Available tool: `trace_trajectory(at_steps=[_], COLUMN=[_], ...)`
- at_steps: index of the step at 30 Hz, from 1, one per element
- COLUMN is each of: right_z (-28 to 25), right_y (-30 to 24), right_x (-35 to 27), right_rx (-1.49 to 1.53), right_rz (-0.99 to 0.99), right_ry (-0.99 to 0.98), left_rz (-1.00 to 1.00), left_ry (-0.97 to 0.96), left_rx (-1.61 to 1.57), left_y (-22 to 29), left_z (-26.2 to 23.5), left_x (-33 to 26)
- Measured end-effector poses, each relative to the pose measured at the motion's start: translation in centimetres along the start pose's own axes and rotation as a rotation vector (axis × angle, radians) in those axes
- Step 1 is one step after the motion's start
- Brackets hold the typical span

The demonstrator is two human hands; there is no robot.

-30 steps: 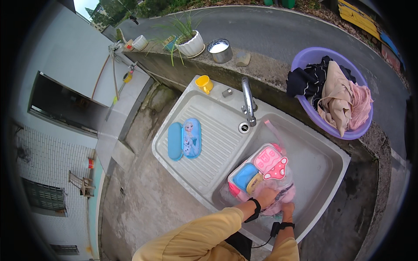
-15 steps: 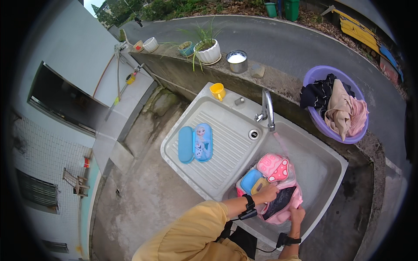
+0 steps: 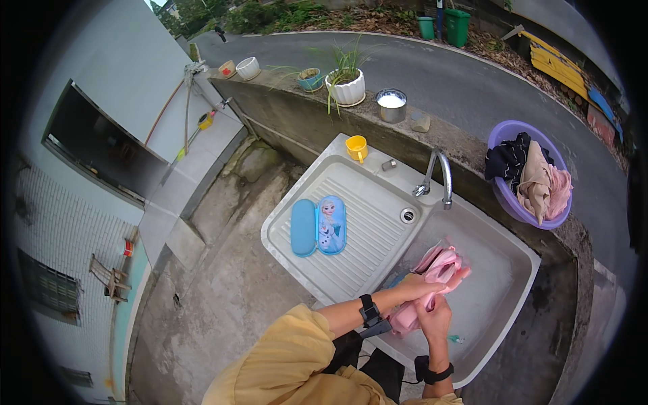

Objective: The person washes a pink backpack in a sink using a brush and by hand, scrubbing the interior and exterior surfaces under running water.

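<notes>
From where I stand, both hands are on the pink bag (image 3: 443,268), which sits bunched up in the sink's basin (image 3: 499,273). The left hand (image 3: 414,286) has its fingers closed on the folded cloth, and the right hand (image 3: 435,314), just beside it and nearer the person, pinches the bag with curled fingers. On the drainboard (image 3: 378,270) to the left lies a blue case (image 3: 331,226), opened flat. A yellow cup (image 3: 356,146) stands behind that, left of the tap (image 3: 446,177). A purple tub (image 3: 504,197) of clothes (image 3: 535,182) rests on the wall (image 3: 467,150).
</notes>
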State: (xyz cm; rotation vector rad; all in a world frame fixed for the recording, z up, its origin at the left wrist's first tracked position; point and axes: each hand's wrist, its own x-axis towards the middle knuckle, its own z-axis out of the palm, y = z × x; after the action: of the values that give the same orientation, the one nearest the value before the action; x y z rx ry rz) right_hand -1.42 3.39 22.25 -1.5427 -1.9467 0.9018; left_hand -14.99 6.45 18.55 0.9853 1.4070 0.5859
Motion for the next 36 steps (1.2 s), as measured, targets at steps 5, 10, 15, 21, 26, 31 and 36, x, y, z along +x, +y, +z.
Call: trace_trajectory(at_steps=[5,10,15,21,26,31,36], right_z=[1.0,2.7,4.4,8.4,8.7,9.0,8.7], right_y=[-0.1,5.3,13.7,18.5,17.6,18.2,19.7], right_x=[-0.1,-1.0,-2.1,-3.8,-3.6,-4.1,-5.2], right_rx=[0.703,1.104,1.408,0.891,1.044,1.191,1.38], right_rz=[0.222,0.451,0.932,1.286,1.306,1.29,1.231], right_ry=[0.037,0.24,0.575,-0.28,-0.281,-0.265,-0.112], left_rz=[-0.031,-0.031,-0.025,-0.156,-0.156,-0.163,-0.165], left_ry=[0.105,0.219,0.239,0.23,0.211,0.173,0.133], left_rx=[-0.318,-0.312,-0.444,-0.782,-0.818,-0.866,-0.912], left_y=[-0.9,-1.7,-3.7,0.4,1.0,2.0,3.3], left_z=[-2.9,-2.1,-1.7,-1.9,-1.9,-1.3,-1.6], left_x=[-0.4,-0.1,0.5,-1.9,-2.3,-2.0,-0.9])
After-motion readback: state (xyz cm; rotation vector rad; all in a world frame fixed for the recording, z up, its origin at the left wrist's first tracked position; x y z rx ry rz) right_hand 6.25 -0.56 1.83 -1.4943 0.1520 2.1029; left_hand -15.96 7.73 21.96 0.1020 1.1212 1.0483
